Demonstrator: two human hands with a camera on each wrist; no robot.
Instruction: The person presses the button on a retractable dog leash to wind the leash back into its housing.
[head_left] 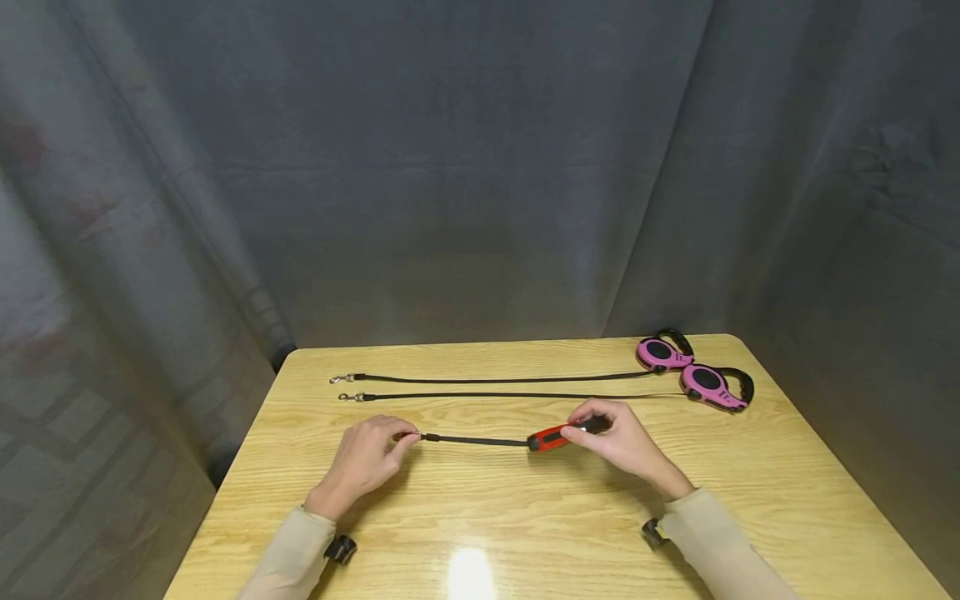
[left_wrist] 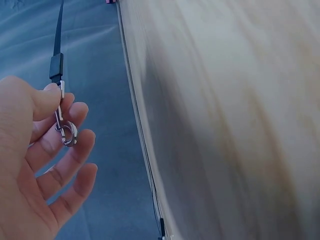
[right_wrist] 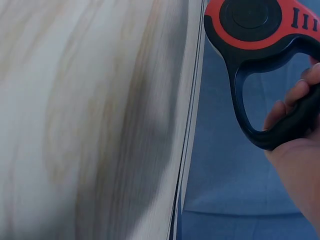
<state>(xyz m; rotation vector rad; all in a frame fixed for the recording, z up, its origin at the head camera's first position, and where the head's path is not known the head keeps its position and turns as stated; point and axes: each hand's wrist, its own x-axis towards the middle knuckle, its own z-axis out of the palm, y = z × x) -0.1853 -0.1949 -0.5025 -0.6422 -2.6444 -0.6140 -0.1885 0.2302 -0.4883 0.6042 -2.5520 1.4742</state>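
Note:
My right hand [head_left: 617,437] grips the black handle of a red retractable dog leash [head_left: 551,437], its fingers curled through the loop in the right wrist view [right_wrist: 287,125]. From the casing a short length of black strap [head_left: 480,441] runs left, drawn nearly straight above the table. At its other end my left hand [head_left: 369,454] pinches the metal snap hook [left_wrist: 65,117] between thumb and index finger; the other fingers spread loosely behind the hook in the left wrist view.
Two pink retractable leashes [head_left: 663,353] lie at the table's back right corner. Their black straps [head_left: 480,395] stretch left side by side, ending in metal snap hooks [head_left: 350,397]. The wooden table [head_left: 487,508] meets grey curtains [head_left: 450,208] at the back and sides.

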